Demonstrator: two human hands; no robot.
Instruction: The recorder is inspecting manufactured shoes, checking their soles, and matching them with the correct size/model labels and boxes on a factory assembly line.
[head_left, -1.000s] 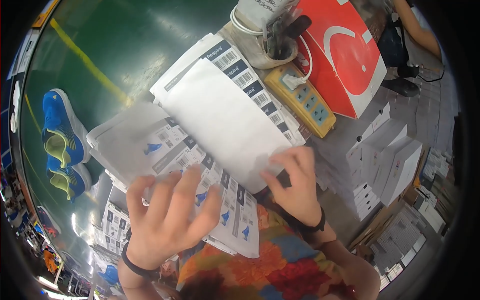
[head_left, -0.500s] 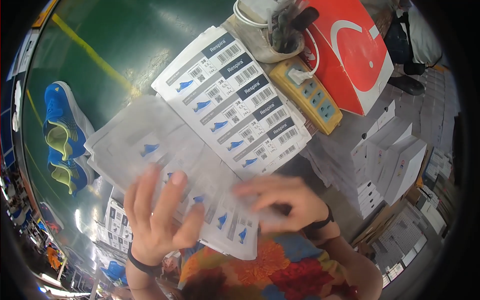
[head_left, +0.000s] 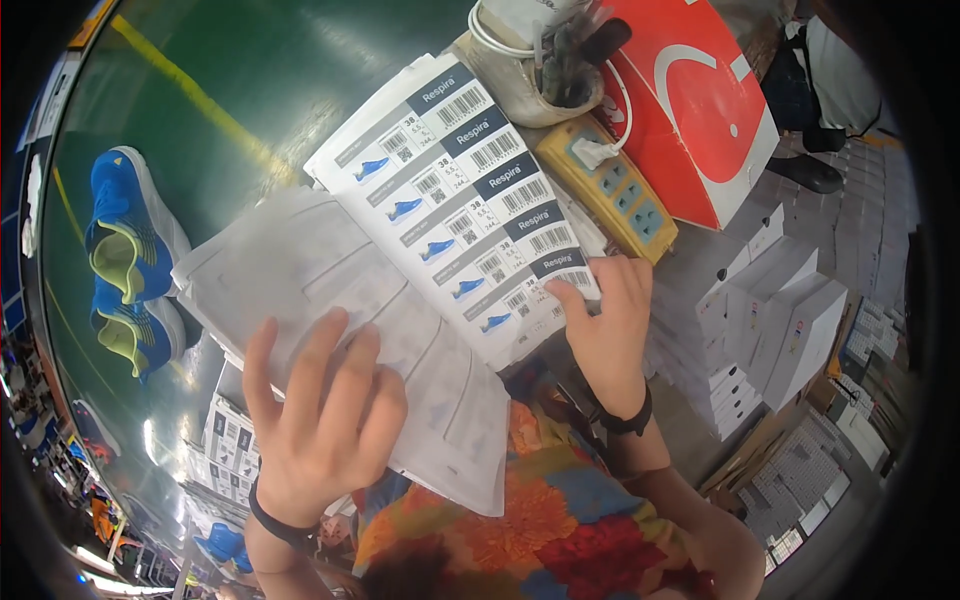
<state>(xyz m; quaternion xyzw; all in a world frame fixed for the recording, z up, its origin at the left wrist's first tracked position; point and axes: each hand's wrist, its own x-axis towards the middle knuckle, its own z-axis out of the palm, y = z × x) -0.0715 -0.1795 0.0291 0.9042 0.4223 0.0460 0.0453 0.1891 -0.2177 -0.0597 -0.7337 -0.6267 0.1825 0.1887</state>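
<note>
A stack of shoe-box label sheets (head_left: 425, 240) lies opened out like a book in front of me, each label with a blue shoe picture and a barcode. On its left side is a turned-over, translucent whitish sheet (head_left: 270, 260) with faint outlines showing through. My left hand (head_left: 325, 420) lies on that sheet with its fingers spread. My right hand (head_left: 612, 330) grips the lower right edge of the label sheets, thumb on top and fingers at the edge and beneath. A pair of blue running shoes (head_left: 130, 225) with yellow-green linings stands at the left.
Under the shoes is a green tabletop (head_left: 230, 70) with a yellow line. Beyond the sheets stand a pot of pens and tools (head_left: 535, 85), a yellow power strip (head_left: 615, 190) and a red-and-white box (head_left: 700, 110). White boxes (head_left: 770, 320) are stacked at the right.
The translucent sheet now lies flatter, its shoe pictures no longer showing clearly. My right hand has moved up and right to the label stack's edge. My left hand stays on the turned-over sheet.
</note>
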